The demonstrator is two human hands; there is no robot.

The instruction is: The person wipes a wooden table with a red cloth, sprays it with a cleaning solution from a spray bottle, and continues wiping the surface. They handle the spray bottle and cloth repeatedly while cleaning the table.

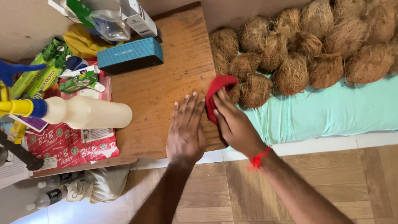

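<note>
My left hand lies flat, palm down and fingers apart, on a low wooden board. Right beside it, my right hand presses a red cloth against the board's right edge. A red thread is tied round that wrist. Just past the cloth sits a pile of several brown husked coconuts on a mint-green sheet.
On the board's left stand a white spray bottle lying on its side, a blue rectangular case, red printed packets, green packets and a yellow bag. Plastic bottles and a cloth bundle lie under the board's edge. Wood-look floor tiles fill the foreground.
</note>
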